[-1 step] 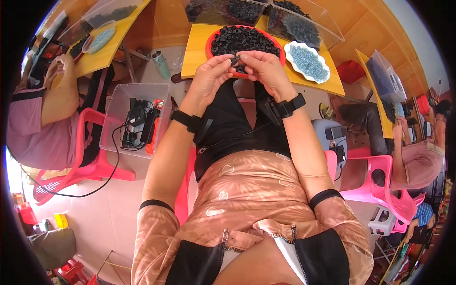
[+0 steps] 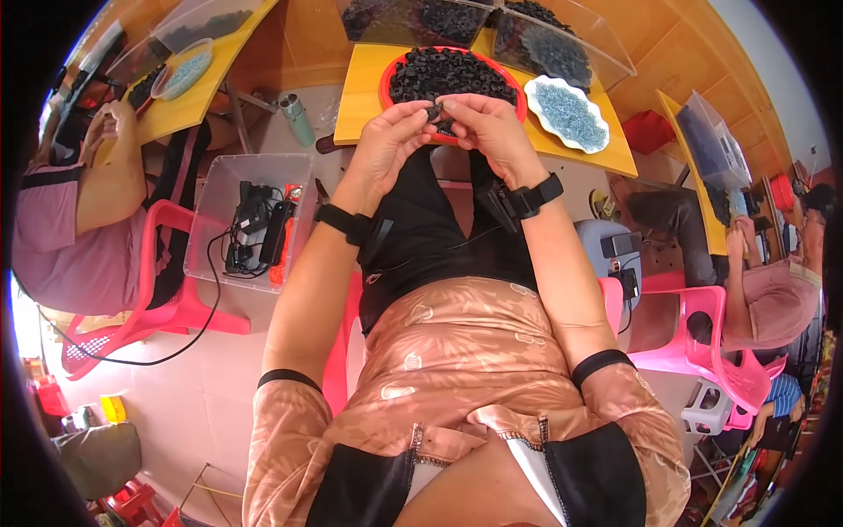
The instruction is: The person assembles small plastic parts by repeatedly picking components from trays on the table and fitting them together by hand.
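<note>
Where the two forearms were brought together in the head view, looking down from above, a small black part (image 2: 433,113) was held at the fingertips, just over the near edge of a round red tray (image 2: 385,95). It was pinched between thumb and fingers by the left grip (image 2: 393,140). The right grip (image 2: 494,132) was drawn in close from the other side, its thumb and forefinger brought up beside the part; whether anything was clasped there could not be made out, as the fingers hid it. Fingertips were probably used, rather than the palm, because so tiny a piece needed fine control.

On the yellow desk (image 2: 364,75), the tray was set straight ahead and was heaped with black pieces (image 2: 448,75), presumably so that they were reached easily by either side. To its right, a white scalloped dish (image 2: 602,140) was placed, filled with pale blue bits (image 2: 566,114) and apparently kept separate to avoid mixing. Behind these, clear bins (image 2: 413,22) of dark material were stood, seemingly as a further supply. A black band (image 2: 347,225) was strapped around the left wrist, and a matching strap (image 2: 537,195) around the right.
</note>
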`<action>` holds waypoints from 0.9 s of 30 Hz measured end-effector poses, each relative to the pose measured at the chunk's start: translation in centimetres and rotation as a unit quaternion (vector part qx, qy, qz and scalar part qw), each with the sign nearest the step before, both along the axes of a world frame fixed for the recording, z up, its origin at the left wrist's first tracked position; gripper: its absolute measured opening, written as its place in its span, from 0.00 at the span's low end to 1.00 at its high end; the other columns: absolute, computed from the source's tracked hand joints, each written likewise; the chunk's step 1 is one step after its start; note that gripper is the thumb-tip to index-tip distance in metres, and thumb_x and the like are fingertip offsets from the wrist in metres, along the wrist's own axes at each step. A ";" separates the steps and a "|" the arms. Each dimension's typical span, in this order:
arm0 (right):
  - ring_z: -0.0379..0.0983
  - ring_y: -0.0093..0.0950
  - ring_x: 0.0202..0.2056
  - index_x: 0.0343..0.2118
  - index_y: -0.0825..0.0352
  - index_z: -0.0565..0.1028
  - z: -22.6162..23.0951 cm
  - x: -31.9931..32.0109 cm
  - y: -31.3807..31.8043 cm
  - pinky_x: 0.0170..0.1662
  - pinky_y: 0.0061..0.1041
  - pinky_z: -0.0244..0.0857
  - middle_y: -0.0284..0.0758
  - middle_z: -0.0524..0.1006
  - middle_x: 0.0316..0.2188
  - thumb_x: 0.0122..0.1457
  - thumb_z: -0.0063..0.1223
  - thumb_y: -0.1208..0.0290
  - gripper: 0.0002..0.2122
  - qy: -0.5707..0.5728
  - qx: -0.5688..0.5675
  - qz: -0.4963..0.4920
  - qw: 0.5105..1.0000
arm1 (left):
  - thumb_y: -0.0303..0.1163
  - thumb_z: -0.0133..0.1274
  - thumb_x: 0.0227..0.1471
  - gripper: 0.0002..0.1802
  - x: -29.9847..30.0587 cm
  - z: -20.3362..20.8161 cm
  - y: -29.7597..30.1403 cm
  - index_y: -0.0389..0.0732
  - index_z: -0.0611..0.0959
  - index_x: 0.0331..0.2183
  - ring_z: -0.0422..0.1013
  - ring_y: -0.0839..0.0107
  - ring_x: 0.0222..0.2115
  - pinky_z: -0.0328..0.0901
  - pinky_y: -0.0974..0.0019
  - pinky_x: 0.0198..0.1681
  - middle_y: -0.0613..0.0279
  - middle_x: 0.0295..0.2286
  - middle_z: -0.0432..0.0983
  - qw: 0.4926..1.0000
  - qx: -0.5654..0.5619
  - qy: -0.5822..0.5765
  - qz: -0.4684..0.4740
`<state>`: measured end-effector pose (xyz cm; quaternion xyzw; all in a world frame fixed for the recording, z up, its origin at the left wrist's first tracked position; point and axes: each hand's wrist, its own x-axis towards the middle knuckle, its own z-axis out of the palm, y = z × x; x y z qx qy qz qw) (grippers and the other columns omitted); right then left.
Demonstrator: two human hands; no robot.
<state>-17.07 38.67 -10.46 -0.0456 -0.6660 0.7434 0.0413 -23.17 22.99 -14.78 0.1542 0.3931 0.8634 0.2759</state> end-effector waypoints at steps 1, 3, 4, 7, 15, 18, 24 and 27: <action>0.61 0.12 0.18 0.37 0.67 0.75 -0.1 0.1 -0.2 0.21 0.10 0.54 0.23 0.69 0.18 0.55 0.52 0.68 0.10 0.000 -0.001 -0.001 1.000 | 0.26 0.51 0.50 0.11 0.0 -0.1 0.1 0.35 0.76 0.38 0.72 0.76 0.29 0.67 0.75 0.35 0.61 0.31 0.75 1.000 -0.002 0.002 0.004; 0.61 0.12 0.17 0.37 0.67 0.76 -0.2 0.2 -0.4 0.20 0.10 0.54 0.24 0.70 0.18 0.55 0.53 0.68 0.10 0.018 0.024 -0.021 0.999 | 0.26 0.51 0.50 0.11 0.0 -0.2 0.2 0.35 0.76 0.38 0.72 0.76 0.30 0.68 0.75 0.36 0.61 0.31 0.75 1.000 -0.005 0.004 0.008; 0.61 0.12 0.17 0.37 0.67 0.76 -0.2 0.3 -0.4 0.20 0.10 0.54 0.24 0.70 0.18 0.55 0.53 0.68 0.10 0.018 0.023 -0.021 0.999 | 0.25 0.51 0.50 0.11 0.0 -0.2 0.2 0.35 0.76 0.38 0.72 0.75 0.30 0.68 0.74 0.36 0.61 0.31 0.75 1.000 -0.005 0.009 0.013; 0.61 0.12 0.17 0.36 0.68 0.76 -0.3 0.5 -0.2 0.20 0.10 0.53 0.24 0.70 0.17 0.55 0.53 0.69 0.09 0.034 0.063 -0.038 0.997 | 0.25 0.52 0.50 0.10 0.1 -0.2 0.3 0.35 0.77 0.37 0.73 0.75 0.30 0.68 0.74 0.36 0.61 0.31 0.75 0.999 -0.016 0.021 0.021; 0.61 0.10 0.18 0.35 0.69 0.76 -0.6 0.7 0.4 0.20 0.10 0.53 0.23 0.73 0.20 0.54 0.53 0.70 0.09 0.082 0.199 -0.041 0.976 | 0.27 0.52 0.50 0.10 0.4 -0.2 0.3 0.36 0.76 0.37 0.73 0.76 0.29 0.68 0.75 0.34 0.61 0.30 0.76 0.995 -0.061 0.079 0.020; 0.70 0.18 0.25 0.33 0.73 0.76 -0.8 0.8 0.5 0.30 0.16 0.64 0.33 0.78 0.24 0.52 0.53 0.71 0.10 0.077 0.214 -0.044 0.973 | 0.27 0.50 0.51 0.10 0.4 -0.3 0.4 0.36 0.75 0.37 0.73 0.76 0.29 0.68 0.76 0.33 0.61 0.30 0.76 0.992 -0.081 0.099 0.007; 0.70 0.17 0.23 0.30 0.74 0.76 0.2 1.6 0.6 0.28 0.15 0.64 0.34 0.77 0.23 0.52 0.53 0.71 0.10 0.056 0.207 -0.029 0.976 | 0.25 0.47 0.53 0.07 0.7 -0.1 0.8 0.36 0.72 0.37 0.72 0.75 0.27 0.67 0.75 0.33 0.59 0.29 0.75 0.980 -0.111 0.167 -0.002; 0.70 0.16 0.21 0.28 0.73 0.76 0.1 1.6 1.1 0.26 0.14 0.63 0.32 0.76 0.21 0.51 0.54 0.71 0.09 0.025 0.219 -0.019 0.975 | 0.25 0.46 0.53 0.07 0.7 -0.1 0.8 0.35 0.72 0.36 0.71 0.75 0.27 0.66 0.75 0.32 0.59 0.28 0.75 0.976 -0.106 0.192 0.000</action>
